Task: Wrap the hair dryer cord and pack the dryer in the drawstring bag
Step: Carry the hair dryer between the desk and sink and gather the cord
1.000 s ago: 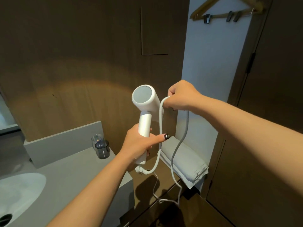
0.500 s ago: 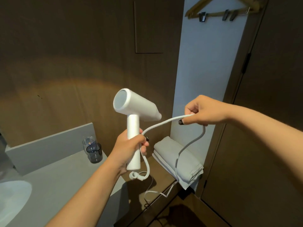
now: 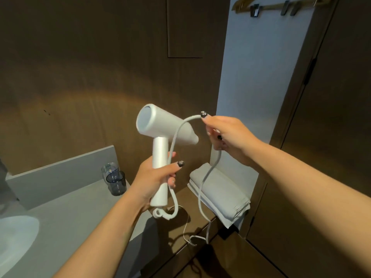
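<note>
I am in the cord-wrapping step, with nothing wound yet and no drawstring bag in sight. At about 8 o'clock sit the two glass tumblers (image 3: 114,178) on the grey desk (image 3: 66,213). My left hand (image 3: 154,178) holds the white hair dryer (image 3: 160,133) upright near centre, fingers curled round its handle, barrel pointing toward 3 o'clock. The cord (image 3: 202,195) leaves the handle's foot, loops up across the barrel and reaches my right hand (image 3: 226,135) at 2 o'clock, which pinches it between thumb and fingertips; the slack hangs down past the folded towels (image 3: 220,193) to the wooden shelf at 5 o'clock. Next, I judge, I must carry that pinched length round the handle and lay the first turn under my left thumb, feeding slack so the tail does not snag. Compared with half a second ago, my right hand has risen and drawn the cord over the barrel, closer to the dryer
</note>
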The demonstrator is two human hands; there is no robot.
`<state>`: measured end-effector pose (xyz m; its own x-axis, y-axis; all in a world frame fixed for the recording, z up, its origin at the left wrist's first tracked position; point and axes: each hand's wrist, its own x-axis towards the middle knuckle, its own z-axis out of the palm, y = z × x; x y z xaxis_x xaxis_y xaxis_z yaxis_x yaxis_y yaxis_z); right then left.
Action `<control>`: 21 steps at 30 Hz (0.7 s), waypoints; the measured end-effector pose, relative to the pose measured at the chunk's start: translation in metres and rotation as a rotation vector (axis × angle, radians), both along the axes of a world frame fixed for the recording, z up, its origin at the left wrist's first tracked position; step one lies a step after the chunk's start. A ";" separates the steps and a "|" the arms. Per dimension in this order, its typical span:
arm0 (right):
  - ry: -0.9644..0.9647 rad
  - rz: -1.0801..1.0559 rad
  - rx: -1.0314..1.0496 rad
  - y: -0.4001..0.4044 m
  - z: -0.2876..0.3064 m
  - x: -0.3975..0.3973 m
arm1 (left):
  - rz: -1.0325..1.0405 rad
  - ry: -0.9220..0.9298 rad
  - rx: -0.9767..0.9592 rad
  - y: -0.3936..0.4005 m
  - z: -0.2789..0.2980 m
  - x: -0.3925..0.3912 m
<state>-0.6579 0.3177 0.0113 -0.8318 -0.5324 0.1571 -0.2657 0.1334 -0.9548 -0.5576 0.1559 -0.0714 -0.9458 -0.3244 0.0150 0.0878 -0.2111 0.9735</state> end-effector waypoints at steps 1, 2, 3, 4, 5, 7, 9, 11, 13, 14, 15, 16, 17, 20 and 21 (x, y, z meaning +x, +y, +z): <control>-0.010 0.018 -0.030 -0.007 0.004 0.005 | -0.003 0.000 -0.023 0.004 -0.001 0.000; -0.022 0.037 -0.054 -0.015 0.007 0.010 | -0.007 0.003 -0.039 0.007 -0.002 0.000; -0.026 0.047 -0.067 -0.022 0.009 0.015 | -0.015 0.006 -0.053 0.011 -0.003 0.000; -0.025 0.045 -0.068 -0.028 0.011 0.019 | -0.014 0.006 -0.085 0.014 -0.005 -0.001; -0.028 0.039 -0.066 -0.033 0.012 0.023 | -0.006 0.000 -0.129 0.017 -0.005 -0.001; -0.076 0.034 -0.091 -0.039 0.014 0.028 | 0.025 -0.033 -0.226 0.021 -0.006 0.001; -0.164 0.036 -0.137 -0.041 0.014 0.030 | 0.051 -0.063 -0.269 0.021 -0.007 0.001; -0.218 0.030 -0.167 -0.040 0.014 0.032 | 0.058 -0.079 -0.289 0.018 -0.009 0.002; -0.230 0.021 -0.192 -0.037 0.014 0.035 | 0.037 -0.099 -0.304 0.017 -0.009 0.004; -0.219 0.011 -0.201 -0.036 0.013 0.036 | 0.006 -0.099 -0.292 0.016 -0.008 0.005; -0.194 -0.011 -0.200 -0.034 0.013 0.037 | -0.039 -0.080 -0.248 0.015 -0.007 0.005; -0.148 -0.052 -0.178 -0.032 0.012 0.037 | -0.093 -0.047 -0.189 0.015 -0.006 0.005; -0.079 -0.105 -0.133 -0.029 0.010 0.035 | -0.146 -0.023 -0.143 0.015 -0.005 0.006; 0.151 -0.212 -0.020 -0.017 -0.002 0.027 | -0.218 -0.036 -0.164 0.017 -0.004 0.008; 0.202 -0.228 -0.006 -0.012 -0.007 0.024 | -0.228 -0.045 -0.166 0.018 -0.006 0.009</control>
